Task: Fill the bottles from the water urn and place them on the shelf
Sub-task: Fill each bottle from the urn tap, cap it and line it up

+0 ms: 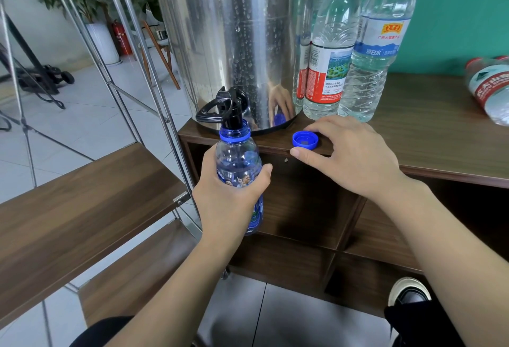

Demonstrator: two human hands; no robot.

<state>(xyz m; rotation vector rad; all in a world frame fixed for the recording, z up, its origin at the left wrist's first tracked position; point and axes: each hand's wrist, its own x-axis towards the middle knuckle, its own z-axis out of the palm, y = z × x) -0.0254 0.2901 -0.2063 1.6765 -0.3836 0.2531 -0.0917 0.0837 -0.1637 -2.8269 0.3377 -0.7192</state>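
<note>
The left hand (230,192) grips the blue bottle (239,170) around its lower body, fingers wrapped behind and the thumb pressed across the front just above the label. The bottle stands close to upright, its long axis near vertical with perhaps a slight lean, and its open mouth points straight up at the black tap (228,105) of the water urn (234,38), with the spout seeming to dip just inside the neck. It hangs in front of the cabinet edge below the urn, resting on nothing.

The right hand (349,154) lies over the cabinet top (440,131), just right of the urn's base, its thumb and fingertips loosely bracketing the blue cap (305,140), which sits open side up. I cannot tell whether it is actually pinching the cap or only touching it.

The step in hand looks like filling. To do it well, the mouth should stay centred under the spout and the bottle be kept vertical, so the stream falls clean inside the narrow neck. The tap lever needs a free hand, so the right hand would likely have to leave the cap. The grip should be firm but not squeezing, since thin plastic buckles and spills as it grows heavier.

Right of the urn stand three tall clear bottles (330,52), and another lies on its side further right (490,87)
</note>
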